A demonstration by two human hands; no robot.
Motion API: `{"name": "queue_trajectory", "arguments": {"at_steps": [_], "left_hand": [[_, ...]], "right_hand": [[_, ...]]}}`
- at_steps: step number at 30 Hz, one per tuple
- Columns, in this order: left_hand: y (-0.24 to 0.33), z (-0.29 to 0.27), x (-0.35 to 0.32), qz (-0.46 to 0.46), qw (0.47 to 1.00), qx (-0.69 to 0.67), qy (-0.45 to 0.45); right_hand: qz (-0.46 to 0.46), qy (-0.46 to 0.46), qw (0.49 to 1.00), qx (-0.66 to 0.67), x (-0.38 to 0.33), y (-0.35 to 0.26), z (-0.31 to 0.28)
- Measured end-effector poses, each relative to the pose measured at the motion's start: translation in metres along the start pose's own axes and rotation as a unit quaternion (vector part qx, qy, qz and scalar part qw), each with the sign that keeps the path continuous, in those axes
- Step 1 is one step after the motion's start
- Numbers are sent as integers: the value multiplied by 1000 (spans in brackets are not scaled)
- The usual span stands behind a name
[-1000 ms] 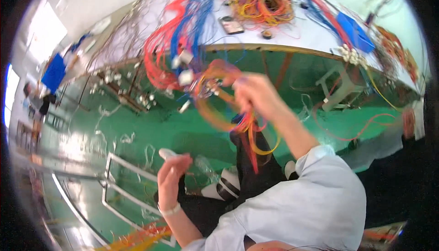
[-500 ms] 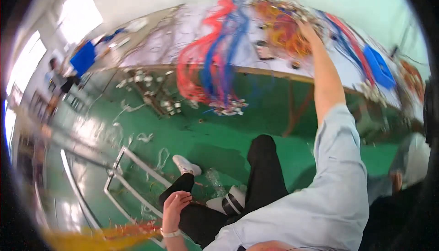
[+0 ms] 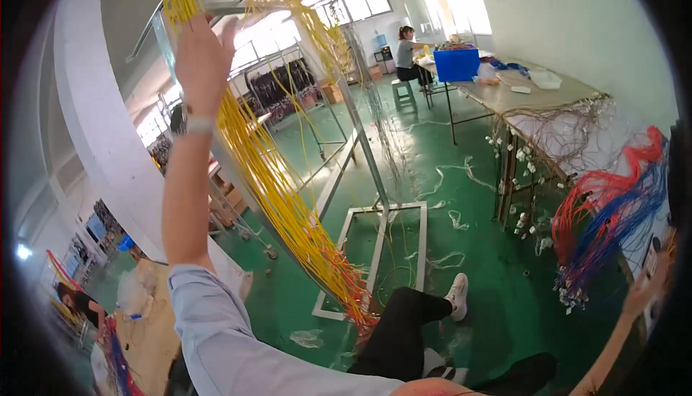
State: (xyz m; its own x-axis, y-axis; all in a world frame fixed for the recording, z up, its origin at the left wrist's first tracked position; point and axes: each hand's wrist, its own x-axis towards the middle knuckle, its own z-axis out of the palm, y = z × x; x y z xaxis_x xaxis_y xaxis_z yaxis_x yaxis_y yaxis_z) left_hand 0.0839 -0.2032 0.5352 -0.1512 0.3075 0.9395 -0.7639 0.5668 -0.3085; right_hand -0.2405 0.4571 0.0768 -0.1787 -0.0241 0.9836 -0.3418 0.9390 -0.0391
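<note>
My left hand (image 3: 204, 55) is raised high, with a pale band on its wrist. Its fingers reach up into a long bundle of yellow wires (image 3: 277, 194) that hangs slanting from a metal rack (image 3: 364, 151). The lower ends of the bundle turn orange-red near my knee. Whether the fingers grip the wires is unclear. My right hand (image 3: 644, 289) shows at the right rim, small and blurred, beside red and blue wire bundles (image 3: 613, 208) hanging off a board's edge.
A steel table (image 3: 533, 97) draped with brown wires holds a blue bin (image 3: 456, 64). A person (image 3: 406, 51) sits at its far end, and another person (image 3: 72, 301) is at the lower left. Wire scraps litter the green floor (image 3: 490, 266). The rack's base frame (image 3: 422, 252) lies by my white shoe (image 3: 458, 295).
The view swung left, from the wire board to the rack. My left arm rose from beside my leg up to the yellow wires. My right hand left the board's top.
</note>
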Motion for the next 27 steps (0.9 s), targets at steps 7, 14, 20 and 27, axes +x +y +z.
{"name": "queue_trajectory", "arguments": {"at_steps": [7,14,20,27], "left_hand": [[-69,67,90,13,986,163,-17],[-20,8,183,20,985,170,-28],[210,-9,104,204,878,-433,-14],[376,-130,-145,-151,302,-870,-358]], "right_hand": [[32,-240,952,187,-114,-152,-21],[58,-349,901,252,-129,-184,-66],[96,-314,864,382,-73,-213,-61],[226,-251,535,775,-2,-380,-56]]}}
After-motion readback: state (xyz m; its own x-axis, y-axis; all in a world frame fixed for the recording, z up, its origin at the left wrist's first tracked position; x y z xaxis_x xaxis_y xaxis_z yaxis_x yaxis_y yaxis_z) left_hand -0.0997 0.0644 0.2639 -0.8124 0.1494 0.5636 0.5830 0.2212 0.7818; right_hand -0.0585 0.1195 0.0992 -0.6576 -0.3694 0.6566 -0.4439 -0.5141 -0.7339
